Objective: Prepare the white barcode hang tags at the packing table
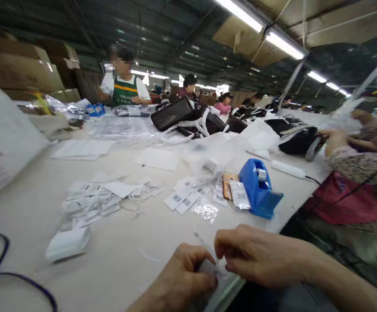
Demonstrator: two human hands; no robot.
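Observation:
My left hand (185, 277) and my right hand (253, 255) meet at the near edge of the long white table (120, 255). Both pinch a small clear plastic bag (212, 271) with a thin white string (204, 240) running up from it. The fingers of each hand are closed on it. Just beyond lie barcode tags (183, 199), a small clear packet (205, 211) and a blue tape dispenser (259, 188).
A heap of white tags (91, 201) and a folded white paper (67, 243) lie to the left. Black bags (188, 117) and plastic bags (220, 147) sit mid-table. A person in a floral sleeve (363, 160) works at the right; other people sit at the far side. A dark cord (0, 268) curves at the lower left.

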